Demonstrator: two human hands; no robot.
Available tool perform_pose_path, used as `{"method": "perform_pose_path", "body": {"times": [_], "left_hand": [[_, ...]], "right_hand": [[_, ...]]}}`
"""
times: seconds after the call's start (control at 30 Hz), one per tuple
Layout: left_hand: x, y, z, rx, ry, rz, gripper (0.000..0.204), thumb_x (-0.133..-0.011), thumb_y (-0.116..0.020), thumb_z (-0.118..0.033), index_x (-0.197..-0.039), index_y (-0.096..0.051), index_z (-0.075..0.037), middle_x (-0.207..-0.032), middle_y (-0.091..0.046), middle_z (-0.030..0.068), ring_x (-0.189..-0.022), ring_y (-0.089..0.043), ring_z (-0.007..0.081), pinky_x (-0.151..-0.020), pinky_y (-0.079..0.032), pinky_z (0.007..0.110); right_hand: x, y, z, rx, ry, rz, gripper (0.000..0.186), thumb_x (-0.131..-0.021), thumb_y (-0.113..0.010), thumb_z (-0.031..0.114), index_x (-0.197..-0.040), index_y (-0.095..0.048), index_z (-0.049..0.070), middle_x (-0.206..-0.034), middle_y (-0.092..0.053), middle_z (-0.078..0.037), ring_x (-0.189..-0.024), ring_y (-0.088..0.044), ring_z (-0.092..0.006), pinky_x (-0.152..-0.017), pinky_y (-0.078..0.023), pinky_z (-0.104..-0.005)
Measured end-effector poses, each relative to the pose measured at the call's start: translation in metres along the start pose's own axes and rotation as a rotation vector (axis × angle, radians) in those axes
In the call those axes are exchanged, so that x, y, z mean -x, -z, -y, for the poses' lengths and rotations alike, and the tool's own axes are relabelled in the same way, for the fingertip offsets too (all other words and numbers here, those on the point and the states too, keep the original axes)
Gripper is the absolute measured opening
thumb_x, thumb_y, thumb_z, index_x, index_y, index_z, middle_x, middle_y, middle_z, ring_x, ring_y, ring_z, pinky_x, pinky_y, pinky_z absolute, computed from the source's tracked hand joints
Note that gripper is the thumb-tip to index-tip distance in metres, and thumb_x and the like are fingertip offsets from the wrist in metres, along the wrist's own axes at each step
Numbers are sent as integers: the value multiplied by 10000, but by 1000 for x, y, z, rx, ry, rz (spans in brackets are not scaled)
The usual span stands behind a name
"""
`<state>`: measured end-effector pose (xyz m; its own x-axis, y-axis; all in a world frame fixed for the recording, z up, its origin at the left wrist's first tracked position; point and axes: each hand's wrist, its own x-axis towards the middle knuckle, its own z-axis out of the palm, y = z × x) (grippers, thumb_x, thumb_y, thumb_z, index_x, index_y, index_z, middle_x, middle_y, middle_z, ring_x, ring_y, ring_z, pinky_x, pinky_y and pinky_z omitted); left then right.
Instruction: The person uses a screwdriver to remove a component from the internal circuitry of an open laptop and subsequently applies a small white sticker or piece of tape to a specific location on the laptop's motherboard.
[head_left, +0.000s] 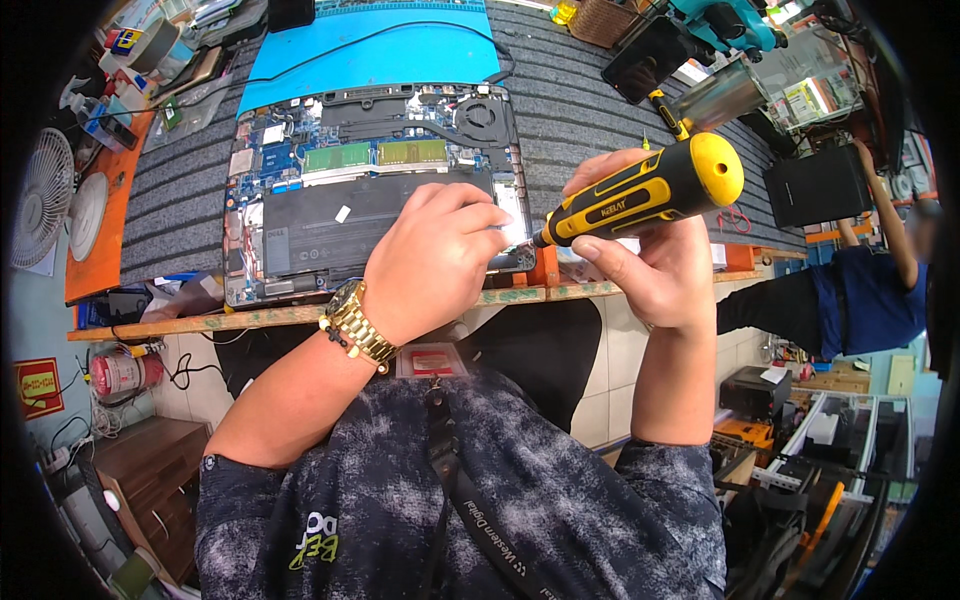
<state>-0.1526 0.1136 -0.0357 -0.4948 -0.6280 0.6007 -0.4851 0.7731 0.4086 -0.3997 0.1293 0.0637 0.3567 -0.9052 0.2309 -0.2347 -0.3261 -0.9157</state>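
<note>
A laptop with its bottom cover off lies on the bench in front of me, showing a black battery, a round cooling fan and green memory modules. My right hand is wrapped round a thick yellow-and-black electric screwdriver. The driver tilts, its narrow end down by the laptop's near right corner. Resting over the battery's right part, my left hand is closed, fingers bent toward that corner close to the driver's end. Whatever its fingertips hold, if anything, is hidden.
A blue mat with a black cable lies beyond the laptop on a grey ridged mat. Another yellow-and-black screwdriver and a teal microscope are far right. Further right, another person reaches to a black box.
</note>
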Motion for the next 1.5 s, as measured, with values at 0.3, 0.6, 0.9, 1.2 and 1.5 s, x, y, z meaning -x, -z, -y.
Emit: {"method": "perform_pose_path", "body": {"times": [0.3,0.6,0.9,1.2,1.5], "left_hand": [[-2,-1,5,-23,-6,9,257,-794,-778,26,-1028,-823,-70,-1192,-801,47,-1202,-711,294,-1043,-551,461],[-3,-1,5,-30,-11,8,254,-798,-780,23,-1031,-827,-66,-1187,-803,46,-1192,-714,293,-1040,-550,462],[-2,-1,5,-34,-11,7,274,-799,-773,29,-1045,-828,-80,-1188,-800,46,-1185,-715,294,-1032,-551,461],[-4,1,3,-16,10,42,310,-808,-747,35,-1075,-833,-98,-1193,-797,32,-1208,-702,285,-1066,-537,467],[-3,-1,5,16,-11,19,336,-825,-737,28,-1120,-830,-103,-1231,-779,44,-1209,-697,284,-1069,-520,461]], "right_hand": [[-3,1,-5,13,42,13,574,-859,-871,-32,-1363,-599,6,-1258,-691,-159,-1193,-711,-253,-1063,-598,-424],[-5,2,-5,4,32,26,584,-851,-879,-28,-1362,-599,12,-1251,-692,-161,-1188,-709,-259,-1062,-597,-433],[-5,3,-5,16,57,35,548,-861,-880,-22,-1347,-628,3,-1241,-716,-130,-1178,-723,-226,-1049,-600,-403],[1,12,-7,-40,64,15,588,-865,-870,-17,-1389,-605,1,-1300,-720,-153,-1208,-729,-242,-1083,-599,-417],[31,44,-28,-184,226,-311,558,-935,-824,24,-1437,-585,-13,-1337,-711,-210,-1219,-719,-283,-1098,-594,-436]]}}
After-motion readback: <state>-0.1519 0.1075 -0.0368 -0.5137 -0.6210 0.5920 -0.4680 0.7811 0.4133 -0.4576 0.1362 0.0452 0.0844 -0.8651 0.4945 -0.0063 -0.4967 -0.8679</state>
